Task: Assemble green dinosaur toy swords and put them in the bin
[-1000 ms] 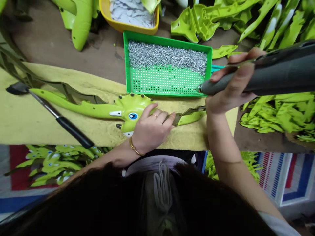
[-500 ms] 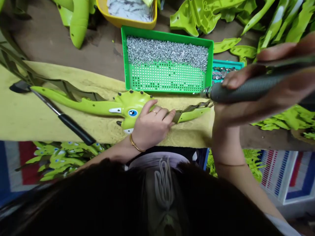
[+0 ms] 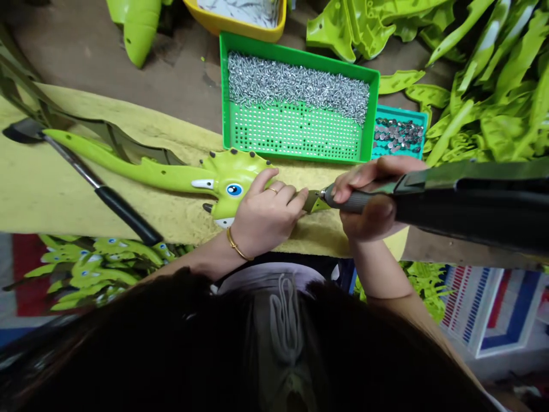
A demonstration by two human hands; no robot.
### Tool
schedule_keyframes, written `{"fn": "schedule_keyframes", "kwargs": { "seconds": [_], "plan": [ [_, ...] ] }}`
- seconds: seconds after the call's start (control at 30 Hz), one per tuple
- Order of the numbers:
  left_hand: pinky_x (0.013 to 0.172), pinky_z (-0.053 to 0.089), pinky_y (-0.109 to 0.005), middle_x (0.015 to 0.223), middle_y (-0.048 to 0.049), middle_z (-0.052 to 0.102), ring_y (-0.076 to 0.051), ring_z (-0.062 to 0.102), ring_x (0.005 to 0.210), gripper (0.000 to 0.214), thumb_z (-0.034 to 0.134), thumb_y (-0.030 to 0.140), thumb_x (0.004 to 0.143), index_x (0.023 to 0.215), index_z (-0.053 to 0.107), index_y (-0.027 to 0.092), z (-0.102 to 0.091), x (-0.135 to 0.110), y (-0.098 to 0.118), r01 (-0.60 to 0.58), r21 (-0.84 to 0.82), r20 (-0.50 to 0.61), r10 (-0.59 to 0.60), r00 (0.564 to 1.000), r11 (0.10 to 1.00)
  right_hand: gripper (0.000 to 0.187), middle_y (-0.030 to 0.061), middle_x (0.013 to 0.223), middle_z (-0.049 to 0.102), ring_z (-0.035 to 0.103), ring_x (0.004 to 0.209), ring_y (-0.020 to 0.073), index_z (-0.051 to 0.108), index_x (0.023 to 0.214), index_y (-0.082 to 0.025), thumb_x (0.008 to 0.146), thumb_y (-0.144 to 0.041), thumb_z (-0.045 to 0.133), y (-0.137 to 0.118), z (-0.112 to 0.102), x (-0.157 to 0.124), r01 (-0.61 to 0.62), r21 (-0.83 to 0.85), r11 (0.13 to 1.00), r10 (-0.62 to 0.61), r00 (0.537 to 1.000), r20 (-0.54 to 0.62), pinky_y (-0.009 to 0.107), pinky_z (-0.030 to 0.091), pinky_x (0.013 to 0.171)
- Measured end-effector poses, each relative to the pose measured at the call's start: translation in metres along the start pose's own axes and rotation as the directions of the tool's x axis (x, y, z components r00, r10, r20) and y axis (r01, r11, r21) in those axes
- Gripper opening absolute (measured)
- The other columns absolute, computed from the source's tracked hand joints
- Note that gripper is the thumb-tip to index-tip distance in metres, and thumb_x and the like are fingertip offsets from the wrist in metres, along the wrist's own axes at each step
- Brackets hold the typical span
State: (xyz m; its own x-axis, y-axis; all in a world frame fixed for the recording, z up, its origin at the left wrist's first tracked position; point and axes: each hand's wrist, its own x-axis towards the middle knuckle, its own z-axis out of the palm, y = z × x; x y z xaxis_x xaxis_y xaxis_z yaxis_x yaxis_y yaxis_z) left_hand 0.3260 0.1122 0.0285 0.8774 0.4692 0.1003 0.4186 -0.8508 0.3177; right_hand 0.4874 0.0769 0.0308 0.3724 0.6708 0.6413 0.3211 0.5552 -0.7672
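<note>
A lime-green dinosaur-head toy point(image 3: 167, 177) with a painted blue eye and white horn lies across the yellow cloth. My left hand point(image 3: 270, 220) is closed over its right side, fingers curled round the edge and pressing it down. In my right hand point(image 3: 371, 197) is a dark powered screwdriver point(image 3: 454, 197), gripped round its grey ribbed nose. Its tip touches or nearly touches the toy's right arm, just right of my left fingers. The fingers and tool hide most of that arm; whether a screw sits at the tip I cannot tell.
Behind the toy stands a green perforated tray point(image 3: 300, 149) of small silver screws. A teal tray point(image 3: 422, 117) holds small metal discs. A black-handled hammer point(image 3: 124, 212) lies left. Green plastic parts point(image 3: 497, 131) pile up at the right, and a yellow tub point(image 3: 235, 28) stands behind.
My right hand has brought the screwdriver left and down, from beside the screw tray to the toy's right arm. My left hand stays on the toy. The whole view has shifted slightly.
</note>
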Motion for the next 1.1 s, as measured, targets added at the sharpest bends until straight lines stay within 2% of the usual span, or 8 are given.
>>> {"fn": "schedule_keyframes", "kwargs": {
  "seconds": [0.13,0.33,0.4,0.5,0.6,0.73,0.93,1.1],
  "plan": [
    [0.103,0.046,-0.049,0.089,-0.0047,0.074,-0.021,0.066,0.083,0.028,0.048,0.027,0.095,0.115,0.065,0.017,0.006,0.001,-0.001,-0.047,0.043,-0.081,0.050,0.995,0.998,0.033,-0.0037,0.078,0.063,0.051,0.043,0.0053,0.067,0.108,-0.032,0.082,-0.049,0.058,-0.008,0.001,0.024,0.012,0.062,0.998,-0.004,0.993,-0.115,0.020,0.037,0.030],
    [0.105,0.045,-0.051,0.120,-0.0107,0.066,-0.026,0.060,0.114,0.025,0.056,0.027,0.091,0.114,0.061,0.019,-0.013,-0.015,-0.004,-0.091,-0.071,-0.199,0.075,0.977,0.993,0.019,-0.0037,0.084,0.059,0.050,0.045,0.0027,0.061,0.100,-0.029,0.088,-0.044,0.057,0.032,0.013,0.060,0.048,-0.107,0.993,-0.094,0.873,-0.479,0.023,0.036,0.040],
    [0.098,0.049,-0.051,0.121,-0.0116,0.064,-0.027,0.059,0.114,0.025,0.060,0.025,0.089,0.113,0.060,0.022,-0.021,-0.035,-0.013,0.052,-0.132,-0.317,-0.092,0.944,0.990,0.028,-0.0014,0.085,0.056,0.048,0.046,0.0044,0.056,0.106,-0.029,0.089,-0.052,0.054,0.048,0.012,0.057,0.022,-0.220,0.975,-0.122,0.884,-0.451,0.026,0.038,0.041],
    [0.074,0.055,-0.042,0.097,-0.0082,0.065,-0.022,0.063,0.088,0.020,0.065,0.025,0.086,0.104,0.058,0.020,-0.025,-0.072,-0.030,0.413,-0.264,-0.419,-0.489,0.765,0.872,0.032,0.0007,0.088,0.053,0.048,0.050,0.0058,0.051,0.111,-0.030,0.092,-0.055,0.047,0.056,0.002,0.047,-0.006,-0.294,0.956,-0.110,0.920,-0.377,0.027,0.039,0.044],
    [0.054,0.052,-0.030,0.078,0.0007,0.063,-0.013,0.061,0.061,0.023,0.059,0.034,0.091,0.108,0.052,0.020,-0.021,-0.095,-0.041,0.554,-0.655,-0.059,-0.765,0.641,0.514,0.037,0.0033,0.096,0.056,0.055,0.059,0.0084,0.047,0.118,-0.030,0.093,-0.056,0.044,0.052,-0.012,0.040,-0.088,-0.270,0.959,0.033,0.979,-0.203,0.030,0.049,0.055],
    [0.049,0.058,-0.029,0.068,0.0025,0.065,-0.016,0.067,0.053,0.041,0.068,0.043,0.082,0.106,0.047,0.018,-0.018,-0.090,-0.039,0.547,-0.837,0.403,-0.666,0.628,0.010,0.032,0.0003,0.096,0.057,0.056,0.057,0.0074,0.051,0.115,-0.031,0.090,-0.051,0.051,0.049,-0.011,0.042,-0.098,-0.130,0.987,0.068,0.973,-0.220,0.029,0.051,0.056],
    [0.059,0.064,-0.033,0.076,0.0014,0.069,-0.017,0.071,0.059,0.058,0.084,0.048,0.058,0.093,0.050,0.017,-0.018,-0.076,-0.032,0.475,-0.861,0.437,-0.738,0.514,-0.180,0.023,-0.0040,0.079,0.056,0.052,0.045,0.0052,0.059,0.095,-0.025,0.082,-0.043,0.061,0.047,0.006,0.047,0.000,-0.020,1.000,-0.009,0.914,-0.406,0.022,0.042,0.042],
    [0.062,0.064,-0.034,0.071,0.0023,0.069,-0.019,0.072,0.061,0.058,0.086,0.043,0.054,0.090,0.048,0.018,-0.012,-0.073,-0.027,0.383,-0.889,0.434,-0.734,0.522,-0.253,0.026,-0.0050,0.078,0.062,0.055,0.044,0.0064,0.060,0.094,-0.024,0.079,-0.044,0.066,0.045,0.002,0.049,-0.001,-0.012,1.000,-0.004,0.916,-0.400,0.024,0.045,0.044]
  ]
}}
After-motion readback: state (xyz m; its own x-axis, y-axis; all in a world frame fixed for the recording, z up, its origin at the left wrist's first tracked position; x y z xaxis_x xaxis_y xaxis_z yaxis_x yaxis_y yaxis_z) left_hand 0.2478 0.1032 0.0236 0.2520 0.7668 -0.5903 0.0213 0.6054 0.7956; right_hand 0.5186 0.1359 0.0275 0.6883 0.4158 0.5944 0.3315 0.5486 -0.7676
